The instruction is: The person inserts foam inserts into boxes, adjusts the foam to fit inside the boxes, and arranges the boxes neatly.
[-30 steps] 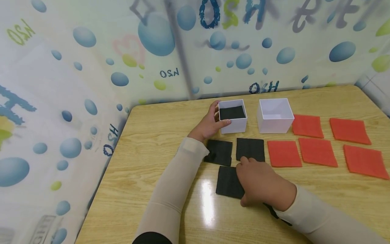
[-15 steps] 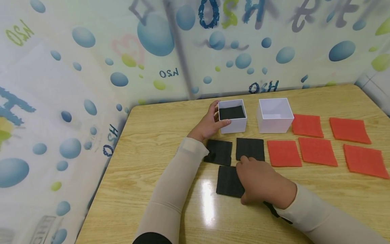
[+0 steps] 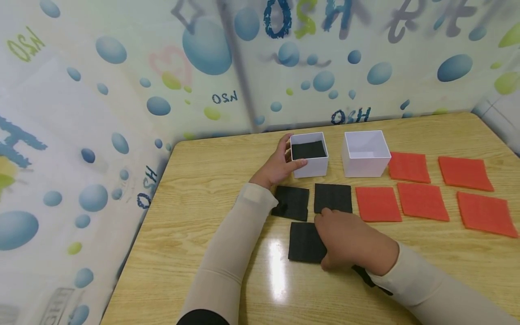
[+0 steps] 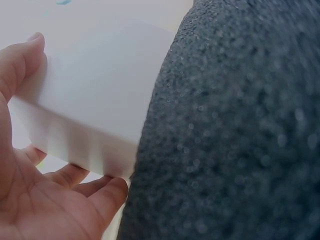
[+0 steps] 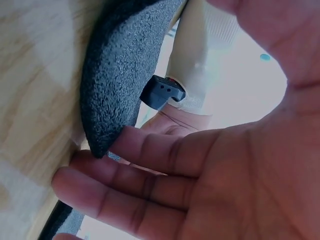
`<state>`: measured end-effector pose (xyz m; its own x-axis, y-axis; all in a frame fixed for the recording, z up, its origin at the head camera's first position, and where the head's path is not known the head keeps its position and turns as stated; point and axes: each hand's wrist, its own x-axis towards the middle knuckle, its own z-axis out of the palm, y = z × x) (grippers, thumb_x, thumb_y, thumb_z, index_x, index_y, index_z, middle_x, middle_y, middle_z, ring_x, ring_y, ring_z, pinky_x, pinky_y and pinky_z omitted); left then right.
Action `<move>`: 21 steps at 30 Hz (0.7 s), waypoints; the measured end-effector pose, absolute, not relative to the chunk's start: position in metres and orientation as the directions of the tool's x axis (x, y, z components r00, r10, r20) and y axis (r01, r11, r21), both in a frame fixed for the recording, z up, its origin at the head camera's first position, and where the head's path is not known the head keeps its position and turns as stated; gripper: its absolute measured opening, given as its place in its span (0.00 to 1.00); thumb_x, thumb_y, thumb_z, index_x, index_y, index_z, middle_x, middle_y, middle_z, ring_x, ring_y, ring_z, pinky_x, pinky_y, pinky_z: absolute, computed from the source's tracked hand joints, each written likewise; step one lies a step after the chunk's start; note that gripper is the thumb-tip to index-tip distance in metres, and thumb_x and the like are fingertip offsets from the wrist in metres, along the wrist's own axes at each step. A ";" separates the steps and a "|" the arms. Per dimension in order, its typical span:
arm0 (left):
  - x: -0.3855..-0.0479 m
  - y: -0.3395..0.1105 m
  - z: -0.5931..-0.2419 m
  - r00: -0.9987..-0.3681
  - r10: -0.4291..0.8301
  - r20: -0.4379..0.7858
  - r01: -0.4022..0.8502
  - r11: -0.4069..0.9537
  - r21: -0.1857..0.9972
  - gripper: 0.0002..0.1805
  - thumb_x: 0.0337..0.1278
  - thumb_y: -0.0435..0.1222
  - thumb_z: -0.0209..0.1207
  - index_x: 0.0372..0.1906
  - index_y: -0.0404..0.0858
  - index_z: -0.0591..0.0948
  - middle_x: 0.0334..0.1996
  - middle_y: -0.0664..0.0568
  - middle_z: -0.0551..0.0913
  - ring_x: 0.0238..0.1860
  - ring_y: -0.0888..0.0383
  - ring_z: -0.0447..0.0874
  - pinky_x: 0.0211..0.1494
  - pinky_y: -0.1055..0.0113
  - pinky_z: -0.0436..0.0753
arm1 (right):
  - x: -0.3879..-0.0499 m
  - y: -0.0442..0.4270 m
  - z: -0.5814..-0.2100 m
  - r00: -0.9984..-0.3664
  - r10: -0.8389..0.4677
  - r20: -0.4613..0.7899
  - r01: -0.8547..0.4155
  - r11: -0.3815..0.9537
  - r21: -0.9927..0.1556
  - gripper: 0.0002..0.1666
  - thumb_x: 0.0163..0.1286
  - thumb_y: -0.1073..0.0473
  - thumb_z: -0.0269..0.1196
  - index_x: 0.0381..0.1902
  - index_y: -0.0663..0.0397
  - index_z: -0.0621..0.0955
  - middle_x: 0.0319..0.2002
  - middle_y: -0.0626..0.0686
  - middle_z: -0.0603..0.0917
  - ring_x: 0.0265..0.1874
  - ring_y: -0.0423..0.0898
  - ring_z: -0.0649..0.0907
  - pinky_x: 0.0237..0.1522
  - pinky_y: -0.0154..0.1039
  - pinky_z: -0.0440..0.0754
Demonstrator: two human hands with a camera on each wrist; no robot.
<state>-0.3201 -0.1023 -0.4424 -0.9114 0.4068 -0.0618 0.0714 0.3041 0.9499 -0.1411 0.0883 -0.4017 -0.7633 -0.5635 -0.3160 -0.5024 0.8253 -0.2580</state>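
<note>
My left hand (image 3: 276,166) holds a white square box (image 3: 314,168) from its left side, thumb on the front rim and fingers round the side. A black square pad (image 3: 309,145) lies inside it. In the left wrist view a big dark textured surface (image 4: 235,125) covers the right side. My right hand (image 3: 345,239) grips the right part of a black square pad (image 3: 302,243), thumb at the near edge and fingers at the far edge. In the right wrist view that pad (image 5: 117,70) stands tilted against the fingertips. Two other black pads (image 3: 291,203) (image 3: 333,197) lie behind it.
A second white box (image 3: 367,167) stands right of the held one, nothing visible inside. Several red square pads (image 3: 378,204) lie flat on the wooden table (image 3: 183,216) at the right. A printed wall sheet (image 3: 170,67) rises behind the table's back edge.
The pad under my right hand has shifted very slightly, and the right wrist has edged a little to the right. My left hand and the box stay put.
</note>
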 end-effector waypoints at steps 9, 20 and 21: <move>-0.320 -0.103 -0.442 -0.911 0.407 -0.067 0.072 0.316 0.946 0.52 0.68 0.43 0.70 0.83 0.63 0.47 0.83 0.48 0.55 0.85 0.43 0.51 0.84 0.47 0.58 | -0.143 0.091 -0.399 -0.757 -0.572 -0.314 -0.507 0.819 -0.269 0.53 0.46 0.45 0.83 0.64 0.72 0.77 0.54 0.65 0.84 0.49 0.58 0.85 0.56 0.57 0.85; -0.319 -0.103 -0.440 -0.908 0.413 -0.070 0.068 0.310 0.948 0.51 0.69 0.41 0.69 0.83 0.62 0.47 0.83 0.49 0.55 0.85 0.45 0.52 0.83 0.47 0.59 | -0.145 0.093 -0.396 -0.756 -0.568 -0.324 -0.490 0.820 -0.295 0.53 0.47 0.48 0.82 0.66 0.70 0.76 0.54 0.64 0.85 0.50 0.57 0.86 0.56 0.57 0.85; -0.320 -0.103 -0.441 -0.907 0.415 -0.069 0.068 0.307 0.949 0.51 0.69 0.41 0.69 0.83 0.62 0.47 0.83 0.49 0.55 0.85 0.45 0.52 0.83 0.47 0.59 | -0.145 0.093 -0.396 -0.756 -0.568 -0.325 -0.488 0.821 -0.298 0.53 0.47 0.48 0.82 0.66 0.70 0.75 0.54 0.64 0.85 0.50 0.57 0.86 0.56 0.57 0.85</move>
<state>-0.3197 -0.1029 -0.4407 -0.9070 0.4153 -0.0691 0.0683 0.3071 0.9492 -0.1449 0.0934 -0.3957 -0.7563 -0.5677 -0.3251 -0.4879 0.8205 -0.2977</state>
